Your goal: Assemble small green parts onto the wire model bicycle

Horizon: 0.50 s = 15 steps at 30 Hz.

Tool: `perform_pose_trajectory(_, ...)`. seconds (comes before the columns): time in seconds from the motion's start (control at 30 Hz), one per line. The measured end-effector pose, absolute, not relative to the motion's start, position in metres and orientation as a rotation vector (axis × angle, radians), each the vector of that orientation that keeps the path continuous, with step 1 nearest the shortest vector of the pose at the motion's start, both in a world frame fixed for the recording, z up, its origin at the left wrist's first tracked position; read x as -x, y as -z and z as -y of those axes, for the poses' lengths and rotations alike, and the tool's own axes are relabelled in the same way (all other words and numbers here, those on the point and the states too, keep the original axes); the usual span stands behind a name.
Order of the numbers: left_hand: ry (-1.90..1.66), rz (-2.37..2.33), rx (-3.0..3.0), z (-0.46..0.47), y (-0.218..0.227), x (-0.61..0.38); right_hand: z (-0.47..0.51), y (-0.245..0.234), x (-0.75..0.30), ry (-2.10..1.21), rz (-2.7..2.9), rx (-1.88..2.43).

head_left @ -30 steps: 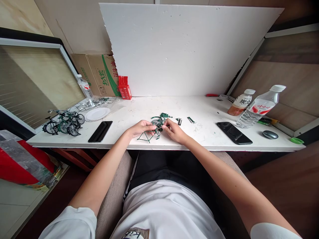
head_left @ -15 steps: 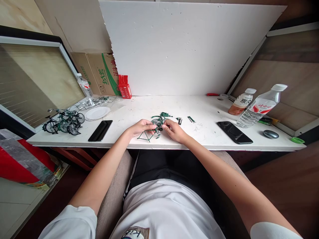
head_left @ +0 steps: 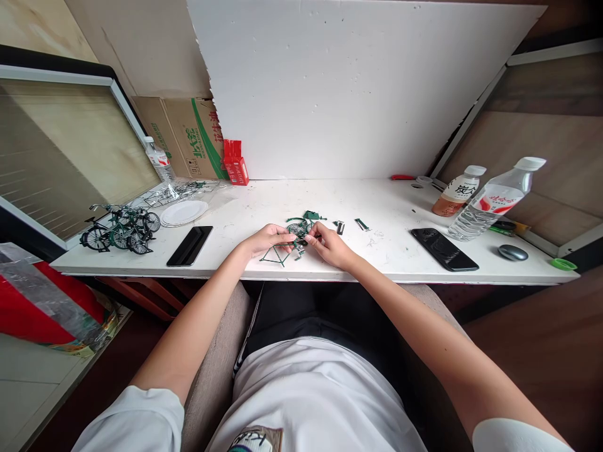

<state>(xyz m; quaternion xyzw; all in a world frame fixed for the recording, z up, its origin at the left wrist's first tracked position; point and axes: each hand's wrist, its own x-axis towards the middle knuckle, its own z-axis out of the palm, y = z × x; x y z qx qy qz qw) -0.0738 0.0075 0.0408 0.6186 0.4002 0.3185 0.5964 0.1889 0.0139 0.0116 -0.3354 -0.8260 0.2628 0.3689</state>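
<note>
My left hand [head_left: 269, 240] is closed in a pinch on a green model bicycle frame [head_left: 276, 256] near the table's front edge. Facing it, my right hand [head_left: 328, 243] has thumb and finger pinched at the same spot; whatever small piece is between them is too small to make out. Silvery and dark bits [head_left: 299, 251] hang just below the fingertips. Right behind my hands lie a small spoked wheel [head_left: 296, 228] and a green part [head_left: 311, 215]. To the right rest a black-and-silver piece [head_left: 339, 227] and a thin green piece [head_left: 362, 225].
Assembled model bicycles [head_left: 120, 231] stand at left, near white plates [head_left: 184, 213] and a dark phone [head_left: 190, 246]. On the right are another phone [head_left: 445, 249], a drink bottle [head_left: 458, 191], a water bottle [head_left: 498, 199], a mouse [head_left: 512, 252] and a green ring [head_left: 563, 265]. A white board [head_left: 358, 88] stands behind.
Both hands keep nearly the same place and pinch. The view has shifted very slightly; the loose parts lie where they were.
</note>
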Motion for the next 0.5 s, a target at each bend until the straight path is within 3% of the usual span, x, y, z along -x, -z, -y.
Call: perform_pose_trajectory(0.5,-0.745,-0.922,-1.445,-0.0091,-0.0392,0.0736,-0.0154,-0.012,-0.188,-0.649,2.138,0.865)
